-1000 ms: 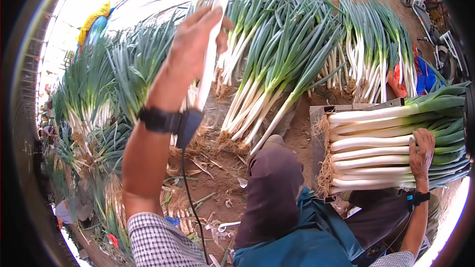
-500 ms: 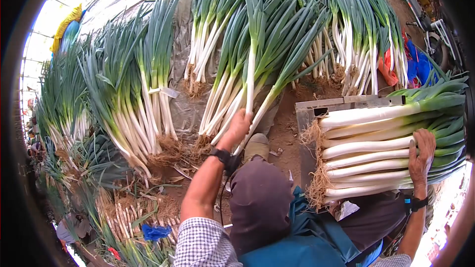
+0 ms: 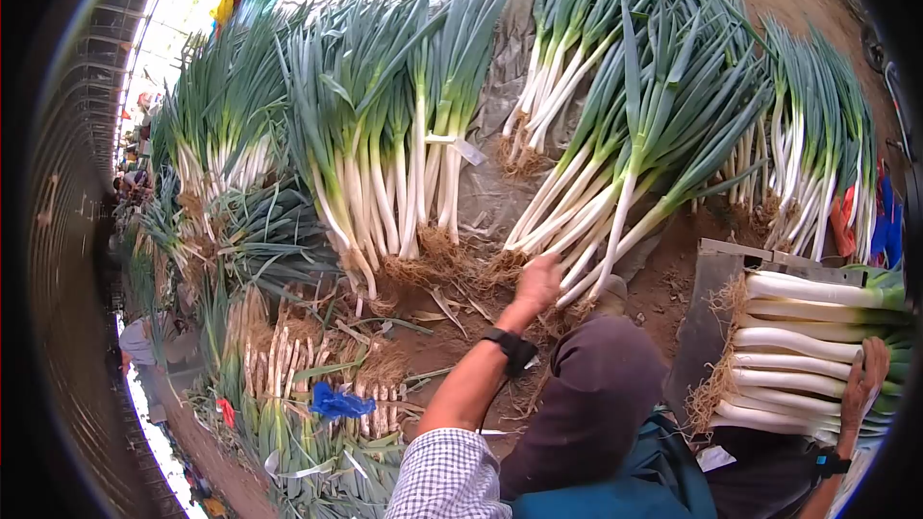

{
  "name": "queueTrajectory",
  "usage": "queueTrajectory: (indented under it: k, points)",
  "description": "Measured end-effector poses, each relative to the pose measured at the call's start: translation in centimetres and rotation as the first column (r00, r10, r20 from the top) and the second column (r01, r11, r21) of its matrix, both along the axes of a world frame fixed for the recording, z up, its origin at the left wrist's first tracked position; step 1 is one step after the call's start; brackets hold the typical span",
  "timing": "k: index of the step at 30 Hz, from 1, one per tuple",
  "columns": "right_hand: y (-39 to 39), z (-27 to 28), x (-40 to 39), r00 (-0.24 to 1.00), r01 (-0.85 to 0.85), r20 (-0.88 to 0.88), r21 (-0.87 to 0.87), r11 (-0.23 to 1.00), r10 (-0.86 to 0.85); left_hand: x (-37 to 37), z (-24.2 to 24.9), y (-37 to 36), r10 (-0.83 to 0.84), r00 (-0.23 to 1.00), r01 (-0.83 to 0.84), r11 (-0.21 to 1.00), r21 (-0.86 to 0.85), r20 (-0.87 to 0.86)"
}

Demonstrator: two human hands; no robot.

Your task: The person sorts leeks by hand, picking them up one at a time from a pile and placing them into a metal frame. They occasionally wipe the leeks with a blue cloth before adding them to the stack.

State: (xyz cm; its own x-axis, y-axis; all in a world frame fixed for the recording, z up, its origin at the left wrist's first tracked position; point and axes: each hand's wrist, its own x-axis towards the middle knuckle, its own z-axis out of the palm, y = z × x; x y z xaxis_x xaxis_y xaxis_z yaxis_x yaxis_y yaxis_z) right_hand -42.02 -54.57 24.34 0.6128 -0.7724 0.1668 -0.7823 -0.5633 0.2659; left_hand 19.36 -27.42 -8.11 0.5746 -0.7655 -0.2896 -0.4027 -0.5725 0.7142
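My left hand [image 3: 541, 281] is low at the root ends of a spread of leeks [image 3: 575, 210], with its back toward me. Its fingers are mostly hidden, so whether they grip a stalk does not show. Just right of it, two leeks [image 3: 618, 231] lie slanted with their white ends toward my knee. On my right, a stack of leeks [image 3: 803, 338] lies sideways in a dark metal frame [image 3: 694, 336], roots facing left. My right hand [image 3: 865, 380] lies across the top of that stack, fingers stretched over the shafts.
More leeks [image 3: 385, 163] lie in bundles to the left, one with a white tag [image 3: 469, 151]. Trimmed stalks [image 3: 284, 360] and a blue plastic scrap [image 3: 341, 404] are at lower left. My bent knee [image 3: 606, 365] is between the hands. Further leeks [image 3: 808, 144] are at far right.
My left hand has let go of the leek it held and moved left toward the root ends. My right hand stays on the stack. The view has turned left.
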Motion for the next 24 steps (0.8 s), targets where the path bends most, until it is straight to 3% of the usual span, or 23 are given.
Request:
queueTrajectory:
  k: [2, 4, 5, 8, 10, 12, 15, 19, 20, 23, 24]
  points:
    - [-0.2, -0.2, -0.3, 1.000, 0.001, 0.005, -0.004, 1.000, -0.001, 6.2, 0.0, 2.9, 0.221, 0.945, -0.208, 0.975, -0.081, 0.242]
    - [-0.3, -0.2, -0.4, 1.000, -0.003, 0.001, -0.009, 1.000, 0.003, 13.3, -0.5, 6.7, 0.300, 0.822, -0.332, 0.943, -0.021, 0.484]
    - [-0.3, -0.2, -0.4, 1.000, 0.010, 0.017, 0.001, 1.000, -0.010, 15.7, 2.3, 7.3, 0.358, 0.827, -0.472, 0.861, 0.188, 0.434]
    - [-0.3, -0.1, -0.7, 0.997, 0.061, 0.036, 0.028, 0.998, -0.062, 23.3, -0.1, 11.9, 0.352, 0.730, -0.589, 0.759, 0.278, 0.586]
    - [-0.5, -0.1, -0.9, 0.998, 0.056, 0.031, 0.030, 0.998, -0.057, 25.4, -0.4, 12.6, 0.372, 0.725, -0.610, 0.738, 0.289, 0.580]
    - [-0.6, 0.1, -1.1, 0.998, 0.063, 0.021, 0.038, 0.997, -0.064, 25.9, 0.2, 11.5, 0.367, 0.741, -0.582, 0.768, 0.266, 0.561]
    - [-0.8, 0.4, -1.3, 0.999, 0.054, 0.001, 0.062, 0.997, -0.055, 24.9, 1.8, 7.3, 0.289, 0.828, -0.517, 0.726, 0.454, 0.480]
    - [-0.5, 0.3, -1.5, 0.997, 0.065, 0.044, 0.079, 0.995, -0.068, 25.7, -1.2, 6.2, 0.478, 0.835, -0.551, 0.721, 0.421, 0.274]
    - [-0.4, 0.4, -1.5, 0.997, 0.062, 0.034, 0.082, 0.995, -0.065, 25.9, -2.8, 6.8, 0.527, 0.800, -0.598, 0.738, 0.313, 0.286]
    - [-0.4, 0.4, -1.4, 0.997, 0.075, 0.021, 0.082, 0.994, -0.077, 26.5, -4.7, 7.2, 0.505, 0.855, -0.518, 0.835, 0.186, 0.114]
    - [-0.3, 0.3, -1.5, 0.996, 0.083, 0.018, 0.074, 0.994, -0.085, 22.4, 1.9, 4.3, 0.574, 0.795, -0.578, 0.815, 0.042, -0.194]
